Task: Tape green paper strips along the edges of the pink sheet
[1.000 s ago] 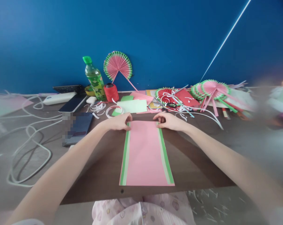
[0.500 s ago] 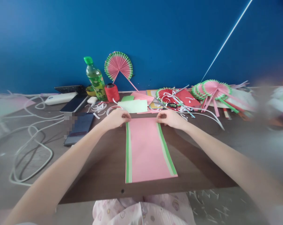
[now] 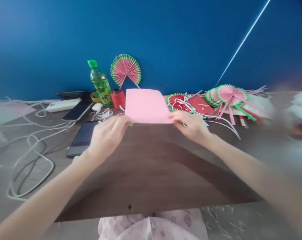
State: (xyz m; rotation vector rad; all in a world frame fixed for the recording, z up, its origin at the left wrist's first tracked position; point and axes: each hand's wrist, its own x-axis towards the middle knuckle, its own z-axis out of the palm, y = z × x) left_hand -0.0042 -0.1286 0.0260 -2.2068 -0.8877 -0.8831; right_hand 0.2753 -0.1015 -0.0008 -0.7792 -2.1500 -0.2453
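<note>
Between my two hands a sheet of pink paper (image 3: pixel 147 106) is held up off the table, its plain pink face toward me. My left hand (image 3: pixel 111 133) pinches the sheet's lower left corner, where a scrap of green shows under the fingers. At the lower right corner my right hand (image 3: pixel 189 125) grips it between thumb and fingers. The green bands along its sides are otherwise out of sight. Behind it, a pink and green pleated paper fan (image 3: pixel 126 70) leans on the blue wall.
Left of the sheet stand a green-capped bottle (image 3: pixel 100 83) and a red thread spool (image 3: pixel 118 98). Further left lie a phone (image 3: pixel 77 111), a dark tablet (image 3: pixel 83 139) and looped white cables (image 3: pixel 52 163). Several folded fans (image 3: pixel 228 95) are heaped at the back right.
The sheet has come up off the table and turned over, so its striped face is hidden. Both hands still hold it at two corners; the paper behind it is now covered.
</note>
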